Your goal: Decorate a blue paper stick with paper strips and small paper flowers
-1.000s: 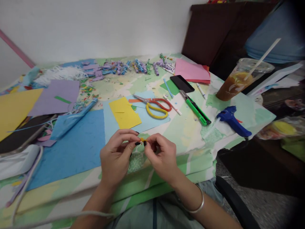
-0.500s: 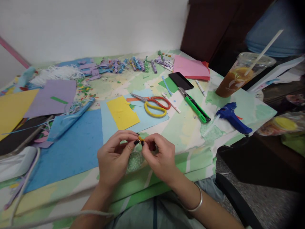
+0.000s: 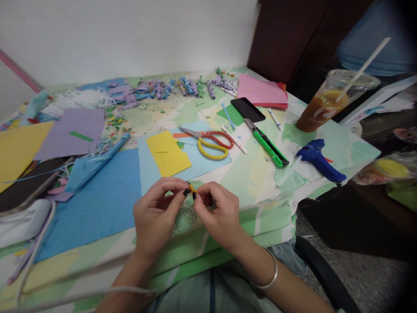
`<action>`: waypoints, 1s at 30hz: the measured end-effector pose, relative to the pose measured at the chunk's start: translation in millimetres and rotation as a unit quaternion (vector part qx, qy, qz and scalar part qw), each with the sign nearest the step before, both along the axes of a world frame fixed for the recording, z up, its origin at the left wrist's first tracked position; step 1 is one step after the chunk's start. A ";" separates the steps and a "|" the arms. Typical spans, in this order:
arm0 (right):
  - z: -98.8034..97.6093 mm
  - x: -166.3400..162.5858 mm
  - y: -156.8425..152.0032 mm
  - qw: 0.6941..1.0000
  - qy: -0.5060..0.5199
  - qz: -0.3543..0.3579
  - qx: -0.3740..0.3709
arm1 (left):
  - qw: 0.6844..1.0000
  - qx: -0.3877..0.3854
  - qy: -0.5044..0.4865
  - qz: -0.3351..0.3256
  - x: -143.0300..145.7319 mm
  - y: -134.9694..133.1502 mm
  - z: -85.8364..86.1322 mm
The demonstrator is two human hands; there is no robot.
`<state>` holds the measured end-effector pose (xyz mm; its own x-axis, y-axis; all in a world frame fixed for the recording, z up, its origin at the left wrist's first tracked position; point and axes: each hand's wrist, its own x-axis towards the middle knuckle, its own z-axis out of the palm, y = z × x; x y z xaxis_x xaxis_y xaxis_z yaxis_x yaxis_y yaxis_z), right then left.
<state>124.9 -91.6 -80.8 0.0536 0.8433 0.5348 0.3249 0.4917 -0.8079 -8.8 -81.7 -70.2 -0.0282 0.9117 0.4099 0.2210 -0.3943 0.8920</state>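
My left hand (image 3: 158, 213) and my right hand (image 3: 217, 213) meet at the near edge of the table, fingertips pinched together on a tiny yellow-orange paper piece (image 3: 192, 189). Both hands are closed on it, just above the green patterned table cover (image 3: 257, 178). A yellow paper sheet (image 3: 167, 153) lies on light blue paper just beyond my hands. Scissors with red and yellow handles (image 3: 210, 142) rest behind that.
A green utility knife (image 3: 269, 148), blue glue gun (image 3: 317, 161), black phone (image 3: 247, 109), pink paper (image 3: 260, 91) and iced drink cup (image 3: 325, 104) sit to the right. Blue sheet (image 3: 97, 200), purple sheet (image 3: 70, 132), curled paper pieces (image 3: 182, 89) lie left and back.
My hands have stayed pinched on the small yellow piece, shifting only slightly left and closer together. Nothing else on the table has moved.
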 end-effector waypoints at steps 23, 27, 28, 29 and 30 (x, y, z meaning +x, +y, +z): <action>5.6 15.0 13.1 0.956 0.133 0.147 -0.215 | 0.998 -0.061 -0.016 -0.016 -0.6 -1.4 2.3; 6.6 16.7 14.1 0.954 0.124 0.159 -0.222 | 0.997 -0.072 -0.023 -0.013 -0.9 -0.7 1.6; 6.9 16.8 14.0 0.954 0.121 0.161 -0.222 | 0.997 -0.073 -0.022 -0.010 -0.9 -0.8 1.7; 7.0 16.8 14.0 0.954 0.119 0.162 -0.222 | 0.997 -0.074 -0.021 -0.006 -0.9 -0.8 2.0; 7.0 16.8 13.9 0.954 0.118 0.161 -0.222 | 0.997 -0.074 -0.020 -0.002 -0.7 -0.9 2.3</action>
